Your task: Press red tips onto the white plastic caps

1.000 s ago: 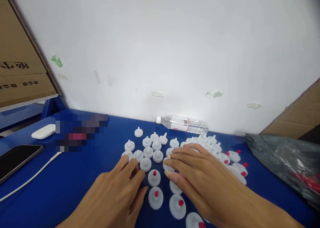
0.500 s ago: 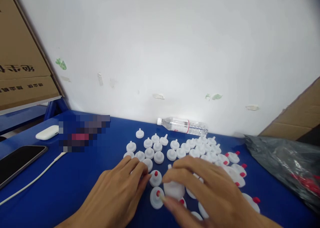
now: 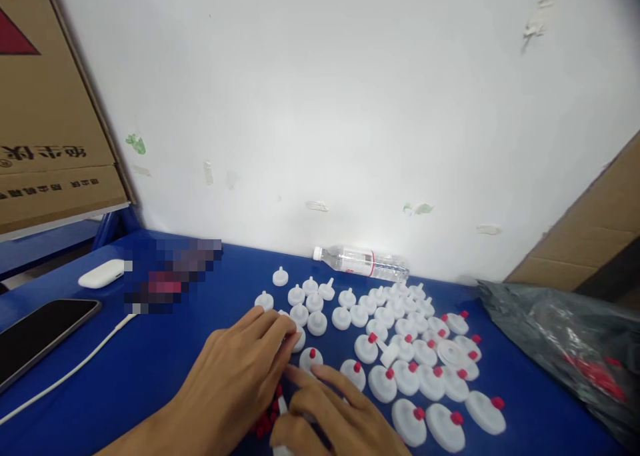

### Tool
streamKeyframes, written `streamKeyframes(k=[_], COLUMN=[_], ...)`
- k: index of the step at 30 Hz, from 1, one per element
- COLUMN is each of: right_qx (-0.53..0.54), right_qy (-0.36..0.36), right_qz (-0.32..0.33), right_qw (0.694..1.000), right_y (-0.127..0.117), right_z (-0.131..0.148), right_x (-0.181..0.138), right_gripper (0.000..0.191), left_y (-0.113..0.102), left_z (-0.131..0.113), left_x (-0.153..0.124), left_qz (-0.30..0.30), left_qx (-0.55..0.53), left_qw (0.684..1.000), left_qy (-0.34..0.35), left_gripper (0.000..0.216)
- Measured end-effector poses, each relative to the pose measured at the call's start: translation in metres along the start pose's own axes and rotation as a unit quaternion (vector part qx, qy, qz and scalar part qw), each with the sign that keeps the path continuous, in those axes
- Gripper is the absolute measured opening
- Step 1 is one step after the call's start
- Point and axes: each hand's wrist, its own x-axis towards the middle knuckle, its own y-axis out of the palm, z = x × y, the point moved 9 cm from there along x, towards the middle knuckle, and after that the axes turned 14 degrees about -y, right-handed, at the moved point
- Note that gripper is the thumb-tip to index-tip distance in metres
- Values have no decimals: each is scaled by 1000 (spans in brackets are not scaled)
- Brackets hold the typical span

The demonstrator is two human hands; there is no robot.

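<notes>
My left hand (image 3: pixel 245 369) is closed, its thumb and fingertips pressed together; whatever they may hold is hidden. It is over a small pile of red tips (image 3: pixel 267 419). Close by on the right, my right hand (image 3: pixel 340 413) curls its fingers around a white nozzle cap (image 3: pixel 283 406), mostly covered by the fingers. Just beyond the hands stands a nozzle cap with a red tip (image 3: pixel 311 359). Several more red-tipped caps (image 3: pixel 410 421) spread to the right, and plain white nozzle caps (image 3: pixel 317 323) stand in a group behind.
A clear plastic bottle (image 3: pixel 363 261) lies along the white wall. At the right is a grey plastic bag (image 3: pixel 545 329) with red pieces showing through. A phone (image 3: pixel 45 333), a white case (image 3: pixel 103 273), a white cable (image 3: pixel 65 369) and a cardboard box (image 3: pixel 60 123) are at the left.
My right hand has moved left and toward me with a white nozzle cap, uncovering the red-tipped caps on the right. My left hand stays nearly in place. The view has tilted slightly.
</notes>
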Motion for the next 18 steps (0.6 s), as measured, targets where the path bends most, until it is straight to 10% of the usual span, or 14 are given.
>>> streamKeyframes(k=[18], right_qx=[-82], right_qy=[74], right_qz=[119], right_qw=[987], right_y=[-22], right_z=[-44], right_x=[-40], right_gripper=[22], left_y=[-8], left_z=[-1], left_x=[-3], left_qz=[-52], left_qx=[-28], left_qw=[998], left_qy=[28], left_gripper=[17])
